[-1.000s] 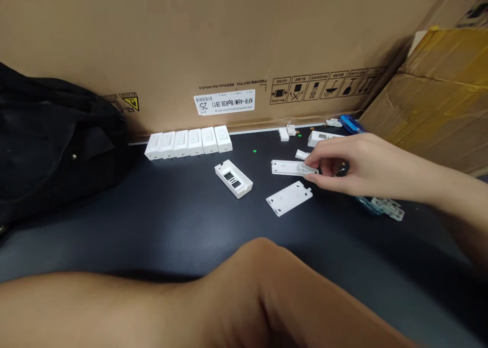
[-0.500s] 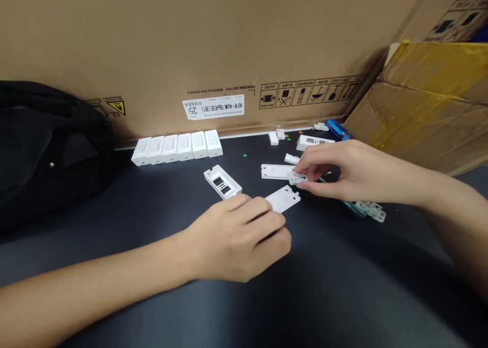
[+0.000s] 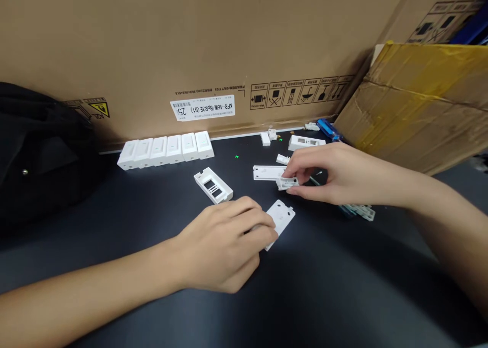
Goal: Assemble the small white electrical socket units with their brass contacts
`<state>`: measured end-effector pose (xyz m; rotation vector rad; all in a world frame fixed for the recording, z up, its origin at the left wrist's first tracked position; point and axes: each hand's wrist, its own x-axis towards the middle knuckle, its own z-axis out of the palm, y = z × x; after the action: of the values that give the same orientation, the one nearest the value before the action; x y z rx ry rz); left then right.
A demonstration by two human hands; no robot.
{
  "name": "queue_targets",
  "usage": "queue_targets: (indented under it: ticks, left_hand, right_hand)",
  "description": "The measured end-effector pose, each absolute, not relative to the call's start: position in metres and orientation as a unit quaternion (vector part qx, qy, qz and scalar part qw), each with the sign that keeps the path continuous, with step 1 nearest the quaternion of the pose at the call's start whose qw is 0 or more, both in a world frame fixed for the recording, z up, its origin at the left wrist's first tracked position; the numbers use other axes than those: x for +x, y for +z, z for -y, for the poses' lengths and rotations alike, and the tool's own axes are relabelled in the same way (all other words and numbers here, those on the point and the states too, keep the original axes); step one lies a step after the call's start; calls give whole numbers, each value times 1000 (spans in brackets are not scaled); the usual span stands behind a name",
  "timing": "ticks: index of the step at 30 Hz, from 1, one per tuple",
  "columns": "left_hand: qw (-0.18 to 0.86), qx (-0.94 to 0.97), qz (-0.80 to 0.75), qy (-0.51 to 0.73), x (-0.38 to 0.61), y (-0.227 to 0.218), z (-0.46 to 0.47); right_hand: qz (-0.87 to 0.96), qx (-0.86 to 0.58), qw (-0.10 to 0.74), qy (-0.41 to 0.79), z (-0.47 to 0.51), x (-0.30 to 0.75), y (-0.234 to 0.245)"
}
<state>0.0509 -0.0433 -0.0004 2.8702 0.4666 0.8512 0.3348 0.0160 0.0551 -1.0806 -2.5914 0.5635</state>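
Dark surface (image 3: 343,287), small white part (image 3: 287,184) in right grip (image 3: 333,172)

The bare left hand (image 3: 229,244) hides part of a flat white plastic plate (image 3: 282,217); the left edge crops a black fabric bag (image 3: 41,160).

- Left forearm (image 3: 122,289) slants in from lower left; left hand (image 3: 223,242) curls, back upward.
- Right forearm (image 3: 412,183) crosses from the right; right hand (image 3: 337,172) pinches.
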Motion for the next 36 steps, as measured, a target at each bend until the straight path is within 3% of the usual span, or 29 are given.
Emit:
queue_targets:
  ticks: [8, 16, 21, 26, 32, 36]
  left_hand:
    - [120, 955, -43, 267, 52, 1, 41]
    - [81, 920, -246, 294, 52, -7, 37]
    - [17, 917, -309, 252, 51, -5, 33]
    - [43, 912, -325, 248, 50, -4, 26]
    - [58, 919, -311, 236, 51, -3, 26]
    - [63, 918, -310, 238, 51, -3, 27]
  right_hand:
    - [908, -352, 139, 180, -17, 317, 34]
    - [901, -372, 158, 158, -25, 317, 37]
    - [912, -370, 93, 151, -37, 318, 36]
    - [915, -370, 29, 159, -46, 317, 58]
    - [865, -501, 18, 18, -107, 323, 55]
    - [851, -524, -22, -12, -131, 327, 42]
